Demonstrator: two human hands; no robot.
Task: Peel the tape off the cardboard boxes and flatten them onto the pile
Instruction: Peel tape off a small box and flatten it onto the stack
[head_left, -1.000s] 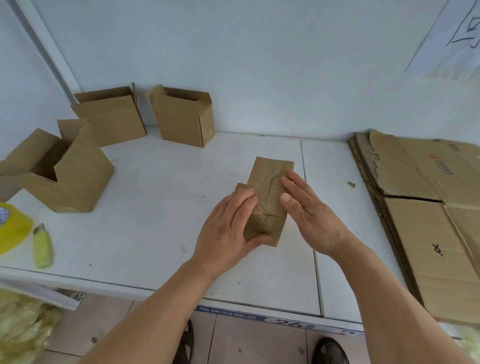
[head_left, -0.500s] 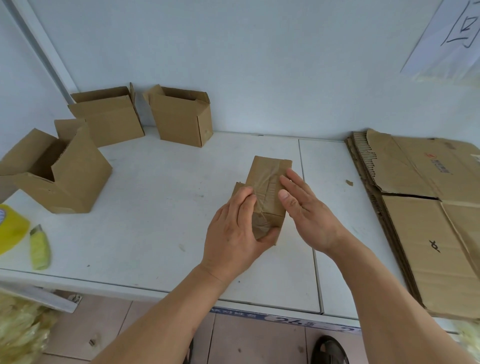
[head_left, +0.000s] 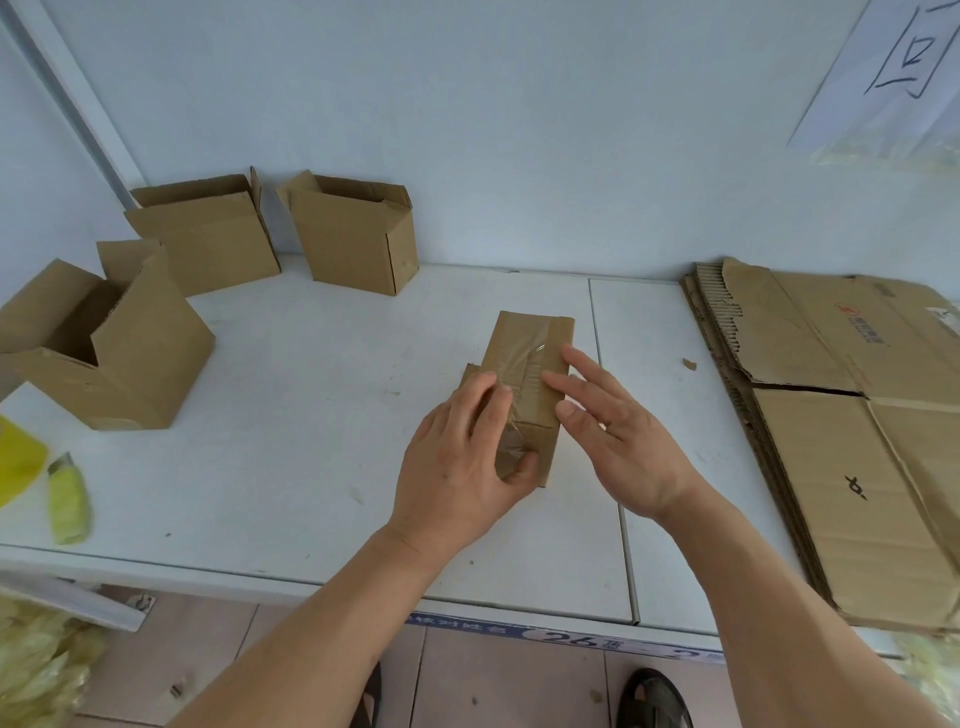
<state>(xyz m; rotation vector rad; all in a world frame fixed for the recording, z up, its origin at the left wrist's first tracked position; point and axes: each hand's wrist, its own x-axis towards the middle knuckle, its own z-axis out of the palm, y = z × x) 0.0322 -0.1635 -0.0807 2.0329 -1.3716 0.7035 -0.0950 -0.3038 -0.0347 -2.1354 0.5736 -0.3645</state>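
Observation:
A small taped cardboard box sits mid-table with clear tape across its top face. My left hand grips the box's near end, thumb curled under its front corner and fingers over the top. My right hand has straight fingers, the fingertips touching the box's right side. The pile of flattened cardboard lies at the table's right.
Three open boxes stand at the left and back: one tipped at the left edge, two against the wall. A yellow tape roll and a yellow-green cutter lie front left. White table.
My left hand has tightened on the box's near end and lifted it slightly. My right hand's fingers have shifted a little along the box's right side.

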